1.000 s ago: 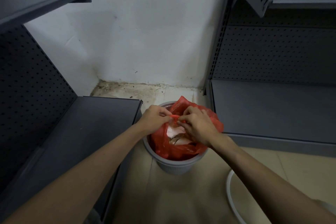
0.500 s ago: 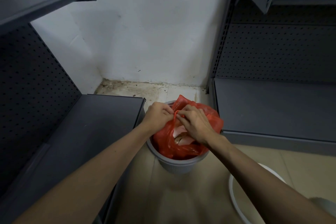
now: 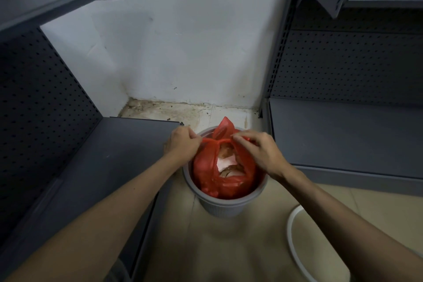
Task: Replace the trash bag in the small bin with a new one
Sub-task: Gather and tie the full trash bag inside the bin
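Observation:
A small grey ribbed bin (image 3: 225, 207) stands on the tiled floor in a corner between two shelving units. A red plastic trash bag (image 3: 206, 167) sits inside it, with white paper and brownish waste showing through its mouth. My left hand (image 3: 180, 144) pinches one bag handle at the bin's left rim. My right hand (image 3: 261, 152) pinches the other handle on the right. The handles are stretched taut between my hands across the bag's mouth. A loose red flap sticks up behind them.
Dark grey metal shelving with pegboard backs flanks the bin: a low shelf (image 3: 87, 167) on the left, another (image 3: 343, 135) on the right. A white wall and a stained floor strip (image 3: 164, 110) lie behind. A white round rim (image 3: 291, 236) curves at the lower right.
My hands have moved apart from the middle of the bag, pulling the two handles taut across its mouth. The view has shifted slightly closer.

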Demonstrator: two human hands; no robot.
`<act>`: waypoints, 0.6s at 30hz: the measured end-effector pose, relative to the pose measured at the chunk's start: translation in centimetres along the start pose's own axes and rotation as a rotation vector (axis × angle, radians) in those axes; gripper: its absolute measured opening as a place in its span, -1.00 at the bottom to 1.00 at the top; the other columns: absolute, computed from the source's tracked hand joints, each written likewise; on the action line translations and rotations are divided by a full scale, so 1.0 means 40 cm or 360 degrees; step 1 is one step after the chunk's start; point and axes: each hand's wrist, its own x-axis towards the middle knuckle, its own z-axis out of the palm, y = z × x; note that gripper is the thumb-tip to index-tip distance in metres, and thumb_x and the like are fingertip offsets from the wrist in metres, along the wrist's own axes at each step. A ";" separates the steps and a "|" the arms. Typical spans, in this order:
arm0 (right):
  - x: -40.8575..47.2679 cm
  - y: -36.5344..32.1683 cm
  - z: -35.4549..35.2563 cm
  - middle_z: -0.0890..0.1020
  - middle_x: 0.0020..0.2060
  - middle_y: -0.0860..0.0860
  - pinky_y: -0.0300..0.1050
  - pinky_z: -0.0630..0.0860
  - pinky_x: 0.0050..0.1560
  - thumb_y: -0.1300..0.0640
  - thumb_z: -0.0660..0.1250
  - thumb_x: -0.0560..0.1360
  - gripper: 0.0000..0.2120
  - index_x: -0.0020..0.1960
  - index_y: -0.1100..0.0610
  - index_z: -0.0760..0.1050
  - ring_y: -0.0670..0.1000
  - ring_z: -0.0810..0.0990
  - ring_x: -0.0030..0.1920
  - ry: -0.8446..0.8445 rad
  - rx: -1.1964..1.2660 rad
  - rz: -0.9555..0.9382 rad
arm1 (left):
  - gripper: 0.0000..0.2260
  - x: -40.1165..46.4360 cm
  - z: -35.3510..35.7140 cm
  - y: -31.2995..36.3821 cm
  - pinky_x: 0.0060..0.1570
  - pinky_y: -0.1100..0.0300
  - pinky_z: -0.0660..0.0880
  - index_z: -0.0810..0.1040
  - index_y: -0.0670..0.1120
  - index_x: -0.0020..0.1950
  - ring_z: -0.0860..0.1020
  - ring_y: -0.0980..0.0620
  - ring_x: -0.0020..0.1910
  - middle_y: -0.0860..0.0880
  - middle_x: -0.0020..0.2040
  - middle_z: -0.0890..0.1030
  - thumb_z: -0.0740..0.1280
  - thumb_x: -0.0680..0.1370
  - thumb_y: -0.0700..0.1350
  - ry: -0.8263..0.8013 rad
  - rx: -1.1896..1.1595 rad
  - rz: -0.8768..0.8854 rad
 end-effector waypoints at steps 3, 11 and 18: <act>-0.008 0.036 -0.010 0.53 -0.09 -0.06 -0.08 0.42 0.09 -0.06 0.22 0.59 -0.72 0.09 0.03 0.66 -0.07 0.44 -0.01 0.0112 -0.0406 0.0134 | -0.77 -0.002 -0.030 -0.031 -0.38 0.23 0.35 0.60 -0.03 -0.18 0.50 0.11 -0.29 0.05 -0.24 0.59 0.40 0.47 0.12 0.0106 0.0239 -0.0005; -0.021 0.059 0.000 0.62 -0.20 0.09 0.07 0.41 0.05 -0.08 0.14 0.61 -0.63 -0.17 0.08 0.59 0.13 0.52 -0.09 0.0110 -0.1001 0.0282 | -0.60 -0.010 -0.057 -0.075 -0.35 0.12 0.52 0.49 -0.05 -0.47 0.49 -0.03 -0.46 -0.04 -0.47 0.49 0.41 0.47 0.14 0.0126 0.0538 0.0154; -0.053 0.116 -0.030 0.52 -0.32 -0.03 0.03 0.41 0.05 -0.06 0.14 0.61 -0.68 -0.24 0.01 0.51 0.05 0.48 -0.22 -0.0053 -0.1109 0.0385 | -0.64 -0.026 -0.063 -0.137 -0.35 0.13 0.54 0.59 -0.10 -0.37 0.56 0.00 -0.40 -0.03 -0.43 0.57 0.43 0.47 0.14 0.0042 0.0731 0.0019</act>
